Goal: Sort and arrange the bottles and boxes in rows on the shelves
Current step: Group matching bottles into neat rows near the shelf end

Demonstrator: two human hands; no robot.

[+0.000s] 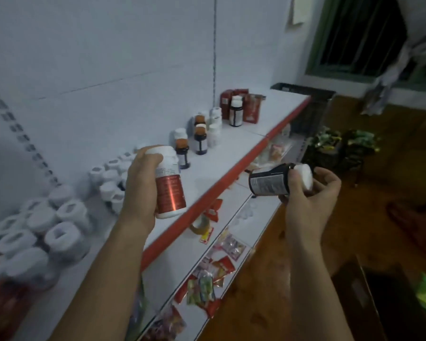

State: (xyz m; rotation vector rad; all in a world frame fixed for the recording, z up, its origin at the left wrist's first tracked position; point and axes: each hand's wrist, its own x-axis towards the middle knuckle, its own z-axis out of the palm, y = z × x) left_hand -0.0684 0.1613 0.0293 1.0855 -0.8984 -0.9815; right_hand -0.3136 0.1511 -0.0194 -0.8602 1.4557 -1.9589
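The left hand [143, 183] is gripping an upright red-labelled bottle [169, 183] above the shelf [221, 148] while the right hand [308, 195] is clasping a tilted dark bottle [268, 182], fingers closed.

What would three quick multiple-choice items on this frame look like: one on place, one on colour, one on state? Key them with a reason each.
1. Where is the left hand's bottle?
A. Over the top shelf
B. On the floor
C. Inside the cardboard box

2. What colour is the front edge of the top shelf?
A. Green
B. Red
C. Black

3. How is the right hand's bottle held?
A. Upright, cap up
B. Tipped on its side, cap toward the palm
C. Lying loose on the shelf

Key:
1 A, the left hand holds the red-label bottle above the top shelf.
2 B, the shelf edge is a red strip.
3 B, the right hand grips the dark bottle lying sideways, white cap in the fingers.
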